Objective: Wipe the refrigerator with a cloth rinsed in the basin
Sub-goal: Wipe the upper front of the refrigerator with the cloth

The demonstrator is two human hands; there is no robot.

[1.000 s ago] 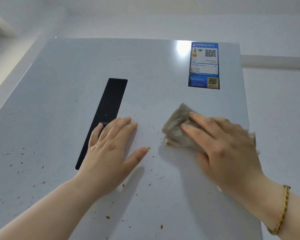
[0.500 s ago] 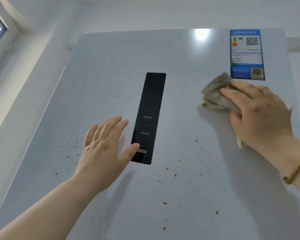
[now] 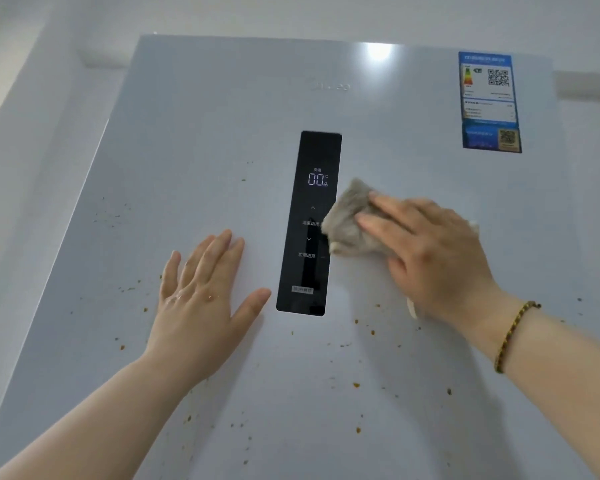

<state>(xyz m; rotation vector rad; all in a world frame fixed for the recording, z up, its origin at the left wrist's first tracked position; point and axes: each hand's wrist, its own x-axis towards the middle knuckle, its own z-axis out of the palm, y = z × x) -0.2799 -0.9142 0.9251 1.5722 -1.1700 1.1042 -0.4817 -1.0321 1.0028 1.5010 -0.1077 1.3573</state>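
Pressing the crumpled beige cloth [image 3: 349, 225] flat under our right hand [image 3: 433, 258], beside the black display panel [image 3: 309, 223]; our left hand [image 3: 201, 296] braces open-palmed on the pale-grey refrigerator door [image 3: 222, 133]; mid-wipe, we next need downward strokes over the brown specks [image 3: 364, 327].

home kitchen: white fridge [image 3: 222, 133] w/ lit temp panel [image 3: 309, 223], energy label [image 3: 489, 102], plain walls.

even soft light | glare spot on refrigerator [image 3: 378, 51] top | edges bowed, slightly blurred
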